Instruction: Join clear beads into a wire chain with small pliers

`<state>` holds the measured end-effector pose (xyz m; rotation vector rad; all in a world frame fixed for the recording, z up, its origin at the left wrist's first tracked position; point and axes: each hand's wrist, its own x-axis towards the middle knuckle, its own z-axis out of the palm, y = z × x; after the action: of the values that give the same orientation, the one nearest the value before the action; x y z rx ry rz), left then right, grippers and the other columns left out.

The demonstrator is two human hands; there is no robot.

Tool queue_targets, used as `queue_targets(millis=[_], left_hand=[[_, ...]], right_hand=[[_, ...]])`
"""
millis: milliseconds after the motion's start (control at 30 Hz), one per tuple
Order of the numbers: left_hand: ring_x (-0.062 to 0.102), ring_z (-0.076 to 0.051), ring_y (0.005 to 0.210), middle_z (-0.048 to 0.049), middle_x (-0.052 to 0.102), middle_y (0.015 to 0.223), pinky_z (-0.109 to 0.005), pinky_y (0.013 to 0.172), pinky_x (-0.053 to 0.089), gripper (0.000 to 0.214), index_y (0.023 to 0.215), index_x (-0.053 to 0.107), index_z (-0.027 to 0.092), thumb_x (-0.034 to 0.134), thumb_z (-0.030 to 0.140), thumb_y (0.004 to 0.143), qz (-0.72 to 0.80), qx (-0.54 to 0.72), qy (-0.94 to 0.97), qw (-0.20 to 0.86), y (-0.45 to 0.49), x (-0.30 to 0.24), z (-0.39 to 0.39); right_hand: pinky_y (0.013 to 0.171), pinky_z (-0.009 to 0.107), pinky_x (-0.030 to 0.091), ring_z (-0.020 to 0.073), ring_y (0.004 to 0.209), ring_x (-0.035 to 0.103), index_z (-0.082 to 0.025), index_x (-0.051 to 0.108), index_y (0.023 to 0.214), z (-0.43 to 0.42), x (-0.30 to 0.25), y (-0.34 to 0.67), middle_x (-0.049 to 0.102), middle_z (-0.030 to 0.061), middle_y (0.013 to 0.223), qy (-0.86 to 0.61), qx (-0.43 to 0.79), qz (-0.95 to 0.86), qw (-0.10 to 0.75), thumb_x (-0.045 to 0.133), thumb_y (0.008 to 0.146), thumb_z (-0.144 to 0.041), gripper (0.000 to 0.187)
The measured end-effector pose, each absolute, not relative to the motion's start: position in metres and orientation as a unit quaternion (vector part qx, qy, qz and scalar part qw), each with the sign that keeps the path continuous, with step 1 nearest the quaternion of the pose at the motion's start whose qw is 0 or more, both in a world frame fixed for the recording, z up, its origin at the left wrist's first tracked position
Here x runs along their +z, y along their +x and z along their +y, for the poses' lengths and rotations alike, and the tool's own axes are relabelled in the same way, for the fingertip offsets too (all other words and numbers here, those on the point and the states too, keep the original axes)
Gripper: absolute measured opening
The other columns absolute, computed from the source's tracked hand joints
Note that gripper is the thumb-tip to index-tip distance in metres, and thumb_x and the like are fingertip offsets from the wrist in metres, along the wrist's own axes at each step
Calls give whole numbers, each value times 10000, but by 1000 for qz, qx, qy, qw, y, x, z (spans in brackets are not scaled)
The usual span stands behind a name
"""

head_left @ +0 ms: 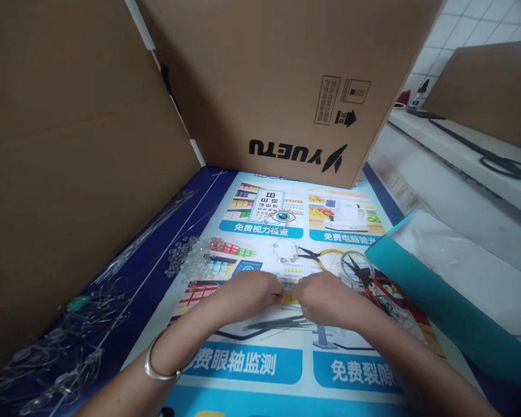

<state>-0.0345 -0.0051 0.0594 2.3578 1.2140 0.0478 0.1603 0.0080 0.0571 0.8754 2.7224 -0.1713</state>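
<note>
Over the printed sheet, my left hand [258, 292] and my right hand [323, 295] are close together, a small gap between them. Both are closed with fingertips pinched inward; whatever they hold is too small or hidden to name. Just beyond them lies a thin loop strung with clear beads [290, 259]. A heap of clear beads [189, 258] sits beyond my left forearm. Several thin dark wire-like strands [280, 324] lie below the hands. Yellow-handled pliers [330, 252] rest past my right hand, beside red-handled scissors [363, 277] lying across a round spool [349, 260].
Cardboard [56, 116] walls the left side, and a printed carton [286, 87] stands at the back. Tangled clear strands with beads [69, 359] lie along the left edge. A teal-edged open box [438, 307] is at the right, below a ledge [455, 145].
</note>
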Motion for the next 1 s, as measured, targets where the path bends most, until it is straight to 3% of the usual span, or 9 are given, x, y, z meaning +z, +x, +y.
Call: queue_targets(millis=[133,233,500,1000], left_hand=[[584,-162,697,-31,657,722,-233,608,384,208,769,668,209,467,225,820,455,17,868,198,-34,45,-4],[562,-172,723,-46,623,749,-259,628,390,156,767,644,191,495,158,801,473,23,875,106,-33,41,0],[500,-203,795,-60,559,774,-322,684,375,103,750,582,163,511,129,818,486,79,869,-53,-27,58,18],[485,-242,894,-92,583,894,-371,736,345,96,852,590,172,496,159,840,503,74,855,-104,-20,36,17]], right_hand=[[614,259,375,188,753,602,-178,616,816,12,62,160,665,57,851,338,-46,933,114,477,776,-174,145],[615,251,373,176,772,594,-185,613,847,17,63,157,657,46,870,372,-38,923,89,455,827,-197,159],[642,244,369,158,773,567,-190,602,846,43,63,148,623,42,856,446,-17,893,52,395,903,-228,218],[636,260,387,188,815,542,-186,588,865,34,52,146,590,70,860,495,18,867,53,430,846,-104,178]])
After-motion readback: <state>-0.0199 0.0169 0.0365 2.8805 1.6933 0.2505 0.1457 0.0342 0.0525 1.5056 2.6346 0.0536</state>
